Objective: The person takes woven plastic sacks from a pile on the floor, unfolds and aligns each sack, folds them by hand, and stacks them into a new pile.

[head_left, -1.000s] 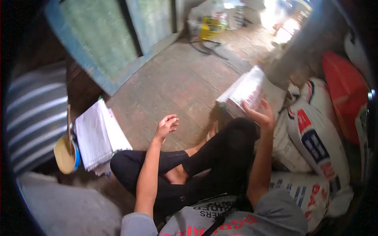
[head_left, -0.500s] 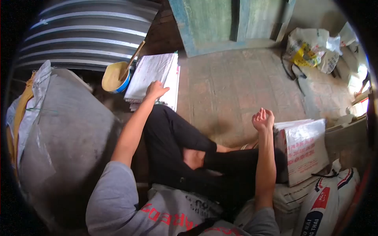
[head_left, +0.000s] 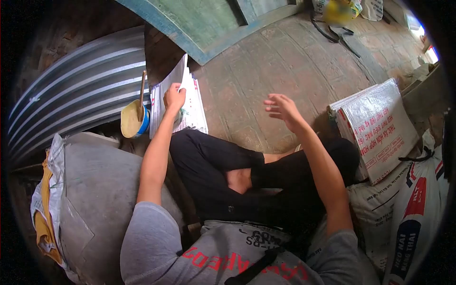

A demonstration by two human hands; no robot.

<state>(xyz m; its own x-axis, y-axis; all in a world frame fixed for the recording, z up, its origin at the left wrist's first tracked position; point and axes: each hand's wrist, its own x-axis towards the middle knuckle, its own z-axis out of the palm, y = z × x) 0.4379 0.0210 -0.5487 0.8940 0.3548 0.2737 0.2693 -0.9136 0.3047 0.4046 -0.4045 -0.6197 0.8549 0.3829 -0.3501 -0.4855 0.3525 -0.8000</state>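
One sheet is lifting off the white bag stack by the paste bowl, pinched in our left hand; our right hand hovers spread, empty. Most sheets remain.

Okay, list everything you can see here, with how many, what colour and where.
stack of sacks: one pile, white, on the floor ahead left, top sheet lifted
bowl: one, blue rim, tan contents, stick standing in it, left of that pile
corrugated sheet: one, grey, far left
printed sacks: one pile, white with red print, right
filled bags: several, white with red and blue, lower right
plastic bags: a few, white and yellow, top
door: one, green-blue, top
left hand: gripping the lifted sheet
right hand: open, in the air
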